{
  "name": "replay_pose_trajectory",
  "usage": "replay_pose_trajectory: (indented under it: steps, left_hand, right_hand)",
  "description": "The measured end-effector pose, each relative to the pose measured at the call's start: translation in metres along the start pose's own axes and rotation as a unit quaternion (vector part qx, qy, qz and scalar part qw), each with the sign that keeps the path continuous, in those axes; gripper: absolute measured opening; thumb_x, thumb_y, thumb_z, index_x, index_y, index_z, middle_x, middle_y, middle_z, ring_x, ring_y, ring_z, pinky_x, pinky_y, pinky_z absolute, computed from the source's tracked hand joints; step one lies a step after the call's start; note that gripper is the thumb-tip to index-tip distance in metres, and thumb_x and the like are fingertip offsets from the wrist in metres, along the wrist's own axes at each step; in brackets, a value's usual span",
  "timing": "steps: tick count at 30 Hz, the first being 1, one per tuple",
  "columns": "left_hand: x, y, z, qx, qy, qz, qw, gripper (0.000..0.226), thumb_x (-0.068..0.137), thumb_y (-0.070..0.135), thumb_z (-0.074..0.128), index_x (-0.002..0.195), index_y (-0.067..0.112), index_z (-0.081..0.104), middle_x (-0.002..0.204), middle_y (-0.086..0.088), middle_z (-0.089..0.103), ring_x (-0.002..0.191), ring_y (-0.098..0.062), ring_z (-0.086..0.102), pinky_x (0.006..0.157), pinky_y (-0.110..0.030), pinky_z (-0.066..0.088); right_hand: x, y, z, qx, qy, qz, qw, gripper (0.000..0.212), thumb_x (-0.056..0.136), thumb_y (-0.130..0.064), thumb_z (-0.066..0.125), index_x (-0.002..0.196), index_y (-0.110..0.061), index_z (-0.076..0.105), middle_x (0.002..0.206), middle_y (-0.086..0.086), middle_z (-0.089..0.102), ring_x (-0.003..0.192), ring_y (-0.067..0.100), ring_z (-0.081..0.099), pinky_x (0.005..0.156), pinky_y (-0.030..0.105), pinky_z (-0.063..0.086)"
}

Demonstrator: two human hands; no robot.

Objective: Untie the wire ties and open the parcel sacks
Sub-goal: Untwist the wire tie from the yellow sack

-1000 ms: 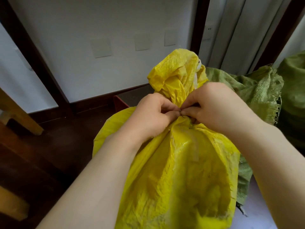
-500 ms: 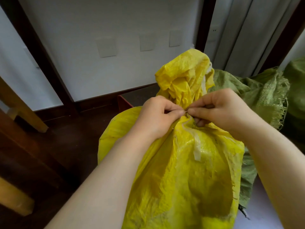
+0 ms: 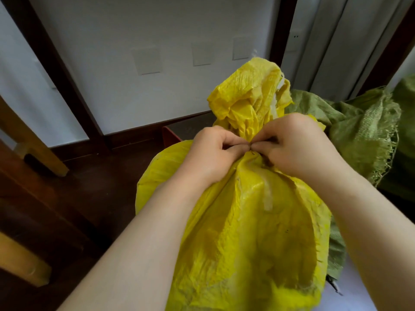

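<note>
1. The left hand (image 3: 214, 153) is curling its fingers, its thumb and forefinger pinching the wire tie (image 3: 252, 152) at the gathered neck of the yellow sack (image 3: 247, 221)
2. The right hand (image 3: 298, 145) is pinching the same wire tie from the opposite side, its fingertips touching those of the left hand and its other fingers tucking in against the neck
3. The wire tie is showing only as a thin dark bit just under the touching fingertips; the rest is hiding behind them, so I cannot tell how tightly it is twisted
4. The yellow sack is standing upright on the floor (image 3: 94, 198), close to the floor's far edge, with its neck cinched, its crumpled top fanning up above the hands and its bulging body spreading out below, between the two forearms
5. A green sack (image 3: 363, 135) is slumping just behind and to the right of the yellow sack, pressing against it, with a frayed edge hanging loose
6. A reddish-brown box corner (image 3: 171, 136) is peeking out just left of the yellow sack's neck
7. A pale wooden furniture leg (image 3: 33, 142) is standing at the floor's left edge
8. A white wall (image 3: 157, 23) with blank cover plates (image 3: 147, 60) is rising from the floor's far edge, and pale folded panels (image 3: 332, 41) are standing at the far right corner
</note>
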State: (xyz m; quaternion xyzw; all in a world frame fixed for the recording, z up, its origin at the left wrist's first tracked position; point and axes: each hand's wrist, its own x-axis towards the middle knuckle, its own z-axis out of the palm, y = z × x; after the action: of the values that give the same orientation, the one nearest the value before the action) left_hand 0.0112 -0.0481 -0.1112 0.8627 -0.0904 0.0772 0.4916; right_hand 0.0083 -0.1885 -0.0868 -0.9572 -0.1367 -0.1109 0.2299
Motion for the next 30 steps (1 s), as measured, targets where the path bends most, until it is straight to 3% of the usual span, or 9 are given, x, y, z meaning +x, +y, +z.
replay_pose_trajectory:
  steps: [3, 6, 10, 12, 14, 17, 20, 27, 30]
  left_hand:
    - [-0.001, -0.002, 0.001, -0.044, 0.009, -0.027, 0.999, 0.014, 0.079, 0.013, 0.072, 0.093, 0.008, 0.075, 0.073, 0.014, 0.062, 0.072, 0.004, 0.058, 0.079, -0.014, 0.047]
    - [-0.005, -0.004, 0.001, -0.155, 0.000, -0.093, 0.984, 0.008, 0.078, 0.009, 0.073, 0.084, 0.014, 0.072, 0.074, 0.009, 0.068, 0.071, 0.001, 0.063, 0.080, -0.019, 0.053]
    - [-0.003, -0.001, -0.001, -0.098, -0.001, -0.059, 0.993, 0.011, 0.078, 0.010, 0.073, 0.089, 0.010, 0.074, 0.076, 0.007, 0.066, 0.075, -0.004, 0.063, 0.080, -0.020, 0.051]
    - [0.000, 0.001, 0.000, -0.040, -0.001, -0.029, 0.999, 0.014, 0.078, 0.011, 0.073, 0.092, 0.009, 0.075, 0.083, 0.001, 0.066, 0.082, -0.011, 0.064, 0.084, -0.026, 0.050]
    - [0.000, 0.001, -0.001, -0.015, 0.000, -0.019, 1.000, 0.015, 0.079, 0.012, 0.072, 0.093, 0.009, 0.075, 0.088, -0.002, 0.066, 0.088, -0.016, 0.063, 0.087, -0.029, 0.050]
    - [-0.002, -0.002, -0.001, -0.077, 0.009, -0.056, 0.995, 0.015, 0.079, 0.010, 0.072, 0.093, 0.006, 0.074, 0.078, 0.007, 0.064, 0.077, -0.006, 0.061, 0.086, -0.028, 0.051]
    - [-0.003, -0.002, 0.002, -0.114, 0.010, -0.076, 0.991, 0.013, 0.079, 0.008, 0.071, 0.091, 0.003, 0.073, 0.074, 0.006, 0.066, 0.074, -0.006, 0.062, 0.086, -0.030, 0.052]
    - [-0.005, 0.000, -0.001, -0.151, -0.007, -0.098, 0.984, 0.007, 0.077, 0.008, 0.073, 0.082, 0.013, 0.071, 0.079, -0.001, 0.070, 0.081, -0.013, 0.065, 0.090, -0.038, 0.053]
    - [-0.004, 0.001, -0.001, -0.131, -0.012, -0.084, 0.988, 0.009, 0.077, 0.009, 0.073, 0.086, 0.011, 0.073, 0.076, 0.003, 0.068, 0.077, -0.007, 0.064, 0.086, -0.029, 0.054]
  right_hand:
    - [-0.002, 0.007, -0.002, 0.238, -0.026, 0.105, 0.965, 0.014, 0.082, -0.010, 0.070, 0.072, -0.020, 0.071, 0.057, 0.001, 0.064, 0.048, 0.007, 0.060, 0.061, 0.027, 0.056]
    - [-0.002, 0.011, -0.004, 0.242, -0.039, 0.105, 0.964, 0.009, 0.079, -0.009, 0.072, 0.075, -0.017, 0.071, 0.058, 0.002, 0.066, 0.042, 0.003, 0.059, 0.058, 0.022, 0.056]
    - [0.001, -0.001, -0.008, -0.005, -0.051, -0.004, 0.999, 0.008, 0.085, -0.018, 0.065, 0.084, -0.022, 0.073, 0.074, 0.001, 0.070, 0.067, 0.017, 0.065, 0.069, 0.031, 0.055]
    - [0.002, -0.008, -0.005, -0.162, -0.043, -0.066, 0.984, 0.015, 0.087, -0.020, 0.058, 0.097, -0.021, 0.070, 0.090, 0.005, 0.067, 0.084, 0.026, 0.060, 0.069, 0.032, 0.047]
    - [0.004, -0.006, -0.003, -0.183, -0.025, -0.087, 0.979, 0.016, 0.087, -0.019, 0.057, 0.099, -0.020, 0.068, 0.091, 0.005, 0.064, 0.088, 0.028, 0.057, 0.068, 0.032, 0.044]
    - [0.002, 0.008, 0.002, 0.053, -0.027, -0.002, 0.998, 0.007, 0.086, -0.018, 0.065, 0.083, -0.019, 0.071, 0.063, -0.006, 0.060, 0.065, 0.011, 0.056, 0.060, 0.024, 0.046]
    - [-0.001, 0.017, 0.005, 0.290, -0.034, 0.102, 0.951, 0.013, 0.082, -0.013, 0.070, 0.072, -0.022, 0.069, 0.042, -0.006, 0.055, 0.037, 0.006, 0.048, 0.041, 0.016, 0.045]
    - [-0.001, 0.024, -0.007, 0.352, -0.093, 0.119, 0.924, 0.013, 0.075, -0.005, 0.072, 0.088, -0.007, 0.072, 0.056, 0.007, 0.068, 0.051, 0.016, 0.062, 0.044, 0.020, 0.051]
    - [0.000, 0.022, -0.006, 0.266, -0.067, 0.089, 0.958, 0.008, 0.078, -0.008, 0.073, 0.077, -0.016, 0.072, 0.052, 0.003, 0.066, 0.039, 0.005, 0.054, 0.036, 0.016, 0.042]
